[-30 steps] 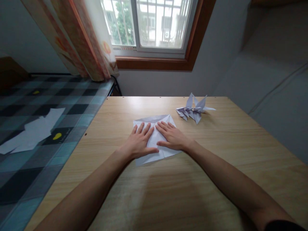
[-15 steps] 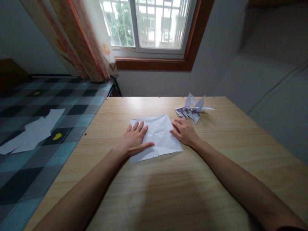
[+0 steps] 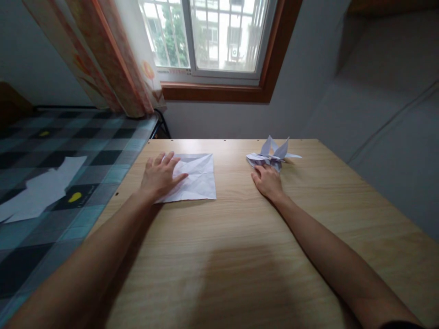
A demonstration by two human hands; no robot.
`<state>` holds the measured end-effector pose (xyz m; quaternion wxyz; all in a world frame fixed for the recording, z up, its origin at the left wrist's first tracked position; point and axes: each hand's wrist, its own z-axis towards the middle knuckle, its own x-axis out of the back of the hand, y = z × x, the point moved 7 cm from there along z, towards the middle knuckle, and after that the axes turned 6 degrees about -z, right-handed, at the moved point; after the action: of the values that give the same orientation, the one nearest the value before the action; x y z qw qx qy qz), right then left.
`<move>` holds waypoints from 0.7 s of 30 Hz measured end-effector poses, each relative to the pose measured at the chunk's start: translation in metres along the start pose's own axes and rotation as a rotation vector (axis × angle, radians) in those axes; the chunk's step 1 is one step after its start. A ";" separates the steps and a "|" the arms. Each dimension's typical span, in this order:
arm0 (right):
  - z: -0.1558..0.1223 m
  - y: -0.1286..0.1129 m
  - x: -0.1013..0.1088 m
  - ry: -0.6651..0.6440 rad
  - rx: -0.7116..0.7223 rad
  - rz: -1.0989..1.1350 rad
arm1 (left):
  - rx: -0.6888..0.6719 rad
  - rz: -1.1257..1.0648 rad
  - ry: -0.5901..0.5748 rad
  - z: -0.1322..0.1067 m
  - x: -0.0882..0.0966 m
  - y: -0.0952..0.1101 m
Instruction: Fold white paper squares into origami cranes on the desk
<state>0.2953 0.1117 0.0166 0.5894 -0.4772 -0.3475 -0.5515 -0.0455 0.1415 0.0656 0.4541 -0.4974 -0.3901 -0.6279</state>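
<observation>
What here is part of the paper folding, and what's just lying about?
In hand: creased white sheet under the left hand; folded paper figures next to the right hand; wooden table they lie on.
Lying about: loose white papers on the checked bedcover; curtain; window.

The table (image 3: 240,256) is pale wood with a fine straight grain, smooth, with a soft sheen where the window light falls. The sheet (image 3: 197,178) on it is thin white paper, matt and crumpled with many old creases. The folded figure (image 3: 274,155) is the same kind of paper, pale and matt, with sharp, crisp edges. The bedcover (image 3: 103,157) is checked woven cloth, dull and soft. The loose sheets (image 3: 37,189) lying on it are plain white paper. The curtain (image 3: 113,59) is light printed cloth. The window frame (image 3: 219,91) is brown wood with a low gloss.
</observation>
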 end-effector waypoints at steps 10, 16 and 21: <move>-0.001 0.009 0.005 0.093 0.020 0.148 | 0.126 -0.115 -0.191 -0.025 -0.040 0.041; -0.003 0.004 0.008 0.104 0.086 0.218 | 0.053 -0.075 -0.266 -0.003 -0.042 0.000; -0.004 0.000 0.012 0.087 0.096 0.324 | -0.058 -0.087 0.006 -0.004 -0.014 0.027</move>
<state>0.2966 0.1036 0.0266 0.7071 -0.4740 -0.2661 -0.4522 -0.0198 0.1331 0.0522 0.4128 -0.4909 -0.3916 -0.6597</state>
